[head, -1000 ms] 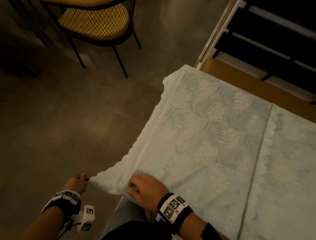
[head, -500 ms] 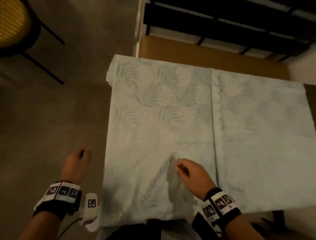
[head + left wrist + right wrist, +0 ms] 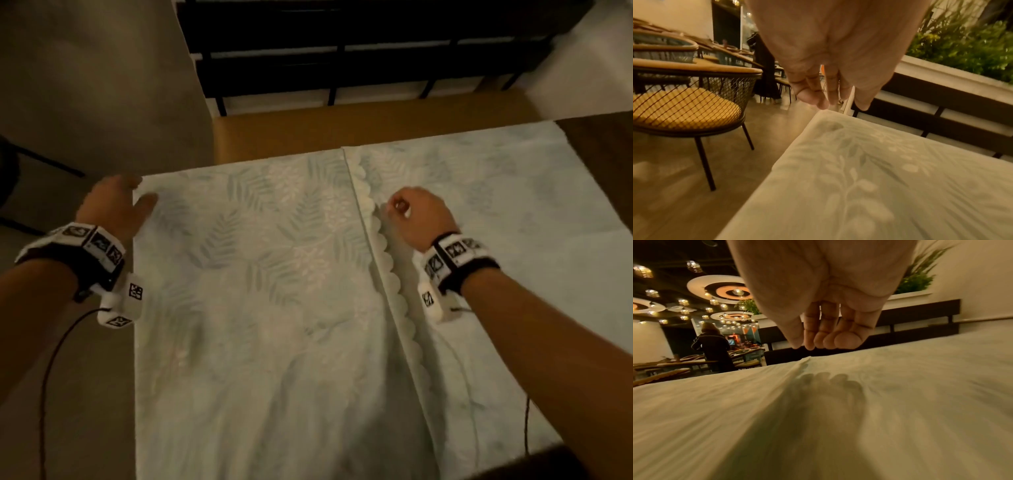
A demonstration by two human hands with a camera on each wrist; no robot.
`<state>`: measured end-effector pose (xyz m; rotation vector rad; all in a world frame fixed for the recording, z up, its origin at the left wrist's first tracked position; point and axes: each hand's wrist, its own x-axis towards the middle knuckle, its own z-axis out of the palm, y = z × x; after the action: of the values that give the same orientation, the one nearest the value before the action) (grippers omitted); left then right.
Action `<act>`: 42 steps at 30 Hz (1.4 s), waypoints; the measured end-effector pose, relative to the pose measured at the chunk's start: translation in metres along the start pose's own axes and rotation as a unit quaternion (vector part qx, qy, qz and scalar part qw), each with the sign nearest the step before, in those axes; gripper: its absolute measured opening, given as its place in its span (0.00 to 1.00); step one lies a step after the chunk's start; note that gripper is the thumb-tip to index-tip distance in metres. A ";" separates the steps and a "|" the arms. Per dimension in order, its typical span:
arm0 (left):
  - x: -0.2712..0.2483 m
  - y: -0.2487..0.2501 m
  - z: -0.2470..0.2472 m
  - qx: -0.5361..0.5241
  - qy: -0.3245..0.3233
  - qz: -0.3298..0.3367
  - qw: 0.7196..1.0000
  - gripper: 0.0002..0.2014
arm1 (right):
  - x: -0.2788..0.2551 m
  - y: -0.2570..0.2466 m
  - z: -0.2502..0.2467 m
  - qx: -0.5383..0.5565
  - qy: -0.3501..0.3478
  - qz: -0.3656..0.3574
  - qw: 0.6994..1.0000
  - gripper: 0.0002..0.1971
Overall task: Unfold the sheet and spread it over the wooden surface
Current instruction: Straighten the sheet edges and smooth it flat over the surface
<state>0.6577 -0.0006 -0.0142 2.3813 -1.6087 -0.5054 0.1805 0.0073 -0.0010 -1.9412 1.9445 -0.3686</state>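
Note:
A pale green sheet (image 3: 274,308) with a leaf print lies flat over the table, and a scalloped hem (image 3: 387,260) runs across it from far to near. My left hand (image 3: 116,198) hovers at the sheet's far-left corner (image 3: 824,113), its fingers (image 3: 830,99) straight and holding nothing. My right hand (image 3: 411,212) is just right of the hem. Its fingers (image 3: 826,340) are curled in above the cloth (image 3: 818,418), gripping nothing, and they cast a shadow on it. Dark wooden tabletop (image 3: 599,144) shows at the far right corner.
A tan strip (image 3: 281,133) runs beyond the sheet's far edge, with a black railing (image 3: 342,68) behind it. A wire-mesh chair (image 3: 684,110) with a yellow cushion stands on the floor to the left. A person (image 3: 713,347) stands far off among other tables.
My left hand let go of the near-left corner. Both hands moved from the near edge toward the far side, left to the far-left corner, right to the hem. The sheet now lies flatter.

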 end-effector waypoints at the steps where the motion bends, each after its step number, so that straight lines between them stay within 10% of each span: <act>1: 0.014 0.004 0.004 0.024 -0.003 0.010 1.000 0.24 | 0.030 -0.005 0.000 -0.013 0.002 -0.014 1.000 0.07; 9: 0.064 0.007 0.022 0.008 0.002 0.018 1.000 0.10 | 0.171 -0.024 0.027 -0.082 -0.067 -0.016 0.994 0.15; 30: 0.086 -0.029 0.014 -0.074 0.023 -0.008 0.997 0.10 | 0.170 -0.063 0.051 -0.059 -0.020 0.018 0.998 0.10; 36: 0.061 -0.028 0.015 0.001 0.016 0.058 0.998 0.16 | 0.120 -0.062 0.041 0.011 0.036 0.052 0.998 0.19; 42: -0.024 0.034 0.037 -0.102 0.003 0.177 0.979 0.14 | -0.047 -0.033 0.052 0.032 0.000 0.145 0.989 0.19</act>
<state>0.6057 0.0090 -0.0320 1.8931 -1.8270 -0.5570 0.2319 0.0575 -0.0306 -1.5870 2.1470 -0.3445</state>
